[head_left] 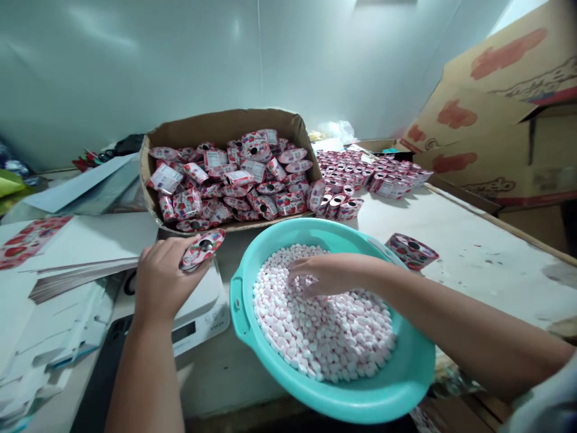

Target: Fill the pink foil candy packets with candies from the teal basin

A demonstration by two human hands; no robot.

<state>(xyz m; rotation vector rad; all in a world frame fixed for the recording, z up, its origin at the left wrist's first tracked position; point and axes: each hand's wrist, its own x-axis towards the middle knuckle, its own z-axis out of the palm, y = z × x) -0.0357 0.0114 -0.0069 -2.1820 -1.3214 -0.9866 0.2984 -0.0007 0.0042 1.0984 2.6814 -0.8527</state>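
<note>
My left hand is closed around a small strawberry-printed carton, its oval top with a dark round hole tilted toward me. The carton is above a white kitchen scale. My right hand reaches into a turquoise plastic basin and touches small pale pink and white candies. Its thumb and fingers are apart, with candies showing between them; the fingertips are partly hidden.
Behind the basin, a cardboard box holds many similar cartons. More cartons stand packed together at right, and a single carton is beside the basin. Papers and a dark phone lie at left; large cardboard boxes rise at right.
</note>
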